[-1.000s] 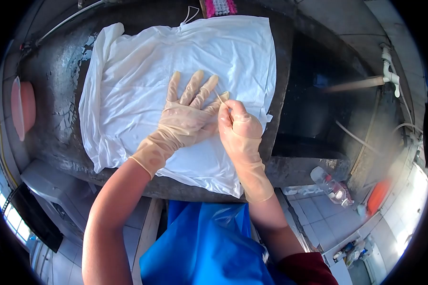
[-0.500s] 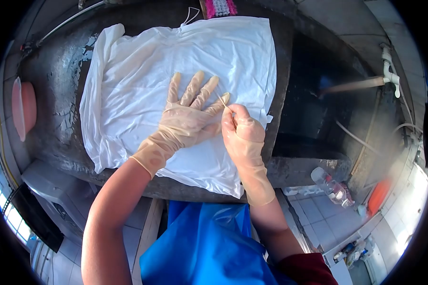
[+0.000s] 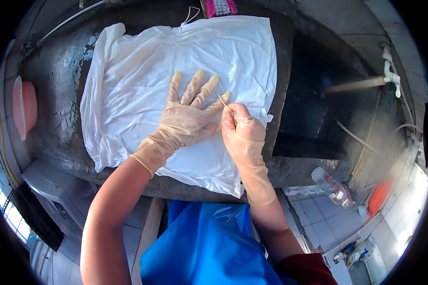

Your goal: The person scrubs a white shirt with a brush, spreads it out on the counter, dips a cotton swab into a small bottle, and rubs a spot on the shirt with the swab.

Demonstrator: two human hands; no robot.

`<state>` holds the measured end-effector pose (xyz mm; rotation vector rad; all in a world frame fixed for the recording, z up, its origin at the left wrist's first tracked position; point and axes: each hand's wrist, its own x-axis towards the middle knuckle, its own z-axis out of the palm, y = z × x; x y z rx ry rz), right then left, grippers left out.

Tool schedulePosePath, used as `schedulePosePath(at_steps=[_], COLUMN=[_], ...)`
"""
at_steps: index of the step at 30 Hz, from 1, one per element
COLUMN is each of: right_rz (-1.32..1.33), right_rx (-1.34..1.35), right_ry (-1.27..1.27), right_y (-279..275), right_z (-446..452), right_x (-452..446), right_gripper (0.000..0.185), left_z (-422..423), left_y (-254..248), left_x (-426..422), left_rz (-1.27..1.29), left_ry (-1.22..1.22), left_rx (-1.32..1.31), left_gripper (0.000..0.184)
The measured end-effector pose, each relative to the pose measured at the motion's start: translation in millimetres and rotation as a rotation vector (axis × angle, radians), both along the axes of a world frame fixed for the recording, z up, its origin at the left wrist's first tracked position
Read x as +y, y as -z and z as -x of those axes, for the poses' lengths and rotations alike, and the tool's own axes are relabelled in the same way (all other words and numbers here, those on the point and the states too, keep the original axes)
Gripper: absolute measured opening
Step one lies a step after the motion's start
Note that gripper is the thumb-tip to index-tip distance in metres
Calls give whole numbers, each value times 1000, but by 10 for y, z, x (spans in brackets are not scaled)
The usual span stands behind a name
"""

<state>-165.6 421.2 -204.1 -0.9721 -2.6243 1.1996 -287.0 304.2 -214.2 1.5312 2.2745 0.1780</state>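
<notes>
White cloth (image 3: 138, 71) lies wrinkled over a dark, wet slab (image 3: 57, 114). My left hand (image 3: 188, 111), in a pale translucent glove, rests flat on the cloth with its fingers spread. Just right of it, my right hand (image 3: 243, 126) wears the same kind of glove and is closed in a pinch. From its fingertips a thin, light stick (image 3: 222, 100) points up and left, beside the tip of a left-hand finger. Whether the stick's tip touches the cloth or the glove is too small to tell.
A dark basin (image 3: 309, 104) lies right of the slab, with a tap (image 3: 390, 73) and a wooden handle (image 3: 356, 85) by it. A pink bowl (image 3: 26, 108) stands far left. A pink and white brush (image 3: 219, 7) is at the top. Lower right, a plastic bottle (image 3: 333, 187) lies.
My right hand has shifted slightly right and down with the thin stick, drawing a little away from my left hand. My left hand and the cloth look nearly unchanged.
</notes>
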Motion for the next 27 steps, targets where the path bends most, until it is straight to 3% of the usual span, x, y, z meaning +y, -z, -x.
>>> schedulePosePath(at_steps=[9,12,15,18,20,25,27], right_rz=[-61,-91,2,-129,-6,-76,48], right_rx=[-28,108,22,105,14,81,-18], right_ry=[37,30,33,69,38,45,32], right_y=[53,20,-25,23,-58,-12,-56], right_z=[-17,56,7,86,24,87,14], right_x=[-24,-11,-2,-10,11,-12,12], right_gripper=[18,16,14,6,11,10,10], left_z=[-26,9,-13,-6,-4,-15,6], left_y=[11,-1,2,-7,6,5,2], left_x=[-11,3,-11,13,-12,1,-6], left_rz=[-20,16,-23,41,-19,-2,-28], left_ry=[5,2,8,1,1,-5,-5], left_rx=[7,10,-4,11,-11,-5,-4], left_gripper=[64,64,64,64,64,64,64])
